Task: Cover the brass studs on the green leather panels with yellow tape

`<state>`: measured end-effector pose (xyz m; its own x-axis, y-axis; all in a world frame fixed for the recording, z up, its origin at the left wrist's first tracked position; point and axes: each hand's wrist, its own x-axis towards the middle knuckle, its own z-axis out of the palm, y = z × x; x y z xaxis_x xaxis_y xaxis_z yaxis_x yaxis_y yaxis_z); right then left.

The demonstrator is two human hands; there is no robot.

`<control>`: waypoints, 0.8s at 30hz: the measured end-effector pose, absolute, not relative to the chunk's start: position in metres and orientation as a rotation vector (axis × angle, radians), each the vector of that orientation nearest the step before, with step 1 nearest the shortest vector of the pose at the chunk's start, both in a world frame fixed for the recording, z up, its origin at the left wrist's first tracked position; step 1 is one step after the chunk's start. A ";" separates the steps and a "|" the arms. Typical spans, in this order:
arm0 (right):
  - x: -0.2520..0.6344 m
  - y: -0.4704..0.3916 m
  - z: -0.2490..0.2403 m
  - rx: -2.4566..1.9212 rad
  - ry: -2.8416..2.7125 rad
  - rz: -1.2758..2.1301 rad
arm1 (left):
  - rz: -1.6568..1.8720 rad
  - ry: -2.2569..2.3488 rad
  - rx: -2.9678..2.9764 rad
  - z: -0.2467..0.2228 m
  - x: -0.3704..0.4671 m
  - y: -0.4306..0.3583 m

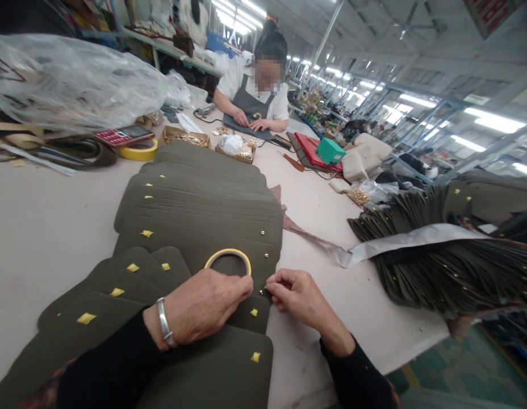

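My left hand (208, 304), with a silver bracelet at the wrist, grips a roll of yellow tape (228, 251) that stands over the dark green pieces (204, 218). My right hand (294, 292) is closed in a pinch on a small bit of yellow tape (266, 287), beside a small metal stud (261, 292) near the pieces' right edge. Two more studs show farther up that edge. Several yellow tape bits (86, 318) are stuck on the overlapping pieces to the left and below my left hand.
Across the table (327, 272) a person (255, 96) works on a dark piece. Boxes of gold parts (185, 138), another yellow tape roll (138, 150) and a plastic bag (76, 85) lie at the back. A large stack of dark pieces (451, 272) is at the right.
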<state>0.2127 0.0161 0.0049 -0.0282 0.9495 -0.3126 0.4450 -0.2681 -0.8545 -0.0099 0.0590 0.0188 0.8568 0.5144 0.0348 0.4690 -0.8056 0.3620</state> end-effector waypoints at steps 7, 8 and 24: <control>0.203 0.012 0.011 -1.765 -1.825 1.014 | 0.008 0.714 2.649 0.023 -0.010 0.056; 0.201 0.013 0.012 -1.768 -1.885 0.932 | 0.014 0.716 2.645 0.023 -0.010 0.056; 0.209 0.017 0.011 -1.732 -1.916 1.040 | 0.131 0.744 2.606 0.019 -0.012 0.055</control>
<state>0.2088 0.0172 0.0108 -0.1871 0.9597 -0.2095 0.6984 -0.0200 -0.7154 -0.0124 0.0554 0.0194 0.8518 0.5233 -0.0253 0.4832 -0.7660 0.4239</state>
